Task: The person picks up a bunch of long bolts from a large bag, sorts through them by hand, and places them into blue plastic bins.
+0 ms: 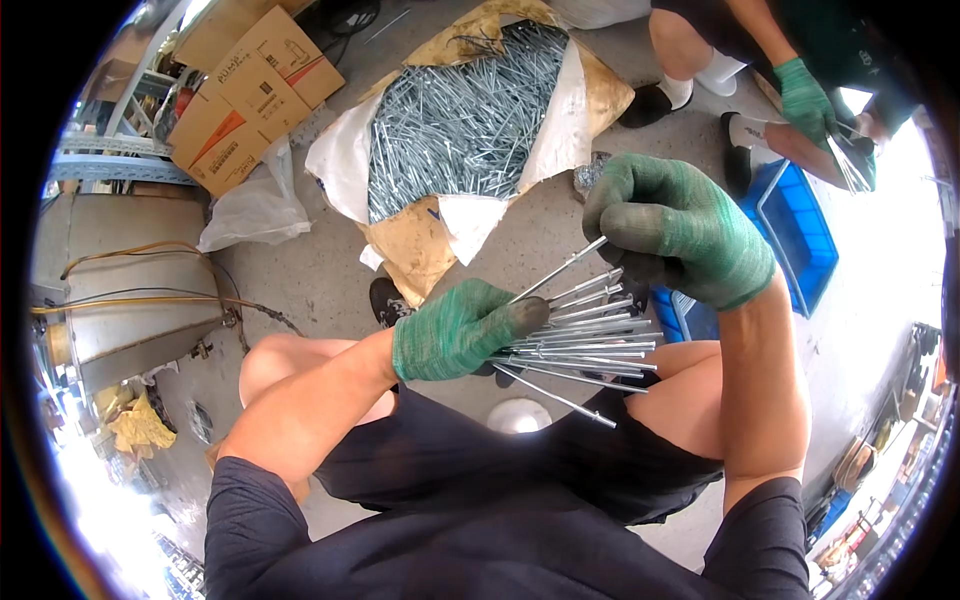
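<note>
My left hand (462,328), in a green glove with dark fingertips, is closed round a fanned bundle of thin silvery metal rods (590,348). Small raised collars show near the rods' right ends. My right hand (690,225), gloved the same way, is raised to the upper right of the bundle with its fingers curled in a pinch. One metal rod (560,270) slants up from the left hand to the right fingertips. Ahead of my hands, a large heap of loose metal rods (465,120) lies in an opened wrapping of brown paper and white sheet (415,245).
A blue crate (800,240) lies on the floor at right. Beyond it sits another person, whose green-gloved hand (803,95) holds similar rods. Cardboard (255,95), a clear plastic bag (262,205) and a metal cabinet with cables (135,290) are at left.
</note>
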Available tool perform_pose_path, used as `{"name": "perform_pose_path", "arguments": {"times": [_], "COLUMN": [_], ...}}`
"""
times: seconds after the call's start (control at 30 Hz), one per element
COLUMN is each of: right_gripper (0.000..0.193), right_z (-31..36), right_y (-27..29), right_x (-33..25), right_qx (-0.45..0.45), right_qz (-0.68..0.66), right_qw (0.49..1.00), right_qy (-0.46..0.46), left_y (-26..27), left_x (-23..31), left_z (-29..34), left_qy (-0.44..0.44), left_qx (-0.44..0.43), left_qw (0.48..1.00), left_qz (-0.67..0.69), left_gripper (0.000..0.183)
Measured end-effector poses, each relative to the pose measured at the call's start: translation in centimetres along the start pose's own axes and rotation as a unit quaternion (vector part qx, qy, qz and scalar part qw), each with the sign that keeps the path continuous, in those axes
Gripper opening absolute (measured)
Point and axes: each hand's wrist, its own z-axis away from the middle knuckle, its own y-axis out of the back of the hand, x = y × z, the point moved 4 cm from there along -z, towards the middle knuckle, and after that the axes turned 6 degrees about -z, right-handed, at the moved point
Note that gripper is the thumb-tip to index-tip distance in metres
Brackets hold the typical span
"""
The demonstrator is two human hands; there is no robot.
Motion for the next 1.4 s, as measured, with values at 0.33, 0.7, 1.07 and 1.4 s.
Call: {"name": "perform_pose_path", "arguments": {"times": [0.33, 0.7, 1.07, 1.4], "right_gripper": [0.048, 0.038, 0.04, 0.036], "right_z": [-2.3, -11.3, -13.2, -4.3], "right_y": [7.9, 26.9, 28.1, 3.0], "right_x": [0.4, 21.2, 19.6, -6.5], "right_qx": [0.177, 0.426, 0.231, 0.129], "right_qz": [-0.221, -0.099, 0.043, 0.135], "right_qw": [0.959, 0.877, 0.956, 0.977], "right_qy": [0.029, -0.199, -0.178, 0.1], "left_y": [0.6, 1.9, 2.8, 2.7], "left_x": [0.6, -0.8, -1.1, 0.7], "left_z": [0.8, 1.0, -0.2, 1.0], "left_qy": [-0.134, -0.192, -0.163, -0.112], "left_qx": [0.059, 0.01, 0.05, 0.135], "left_qw": [0.989, 0.977, 0.972, 0.982], "left_qz": [-0.029, 0.093, 0.161, 0.076], "left_gripper": [0.049, 0.043, 0.043, 0.057]}}
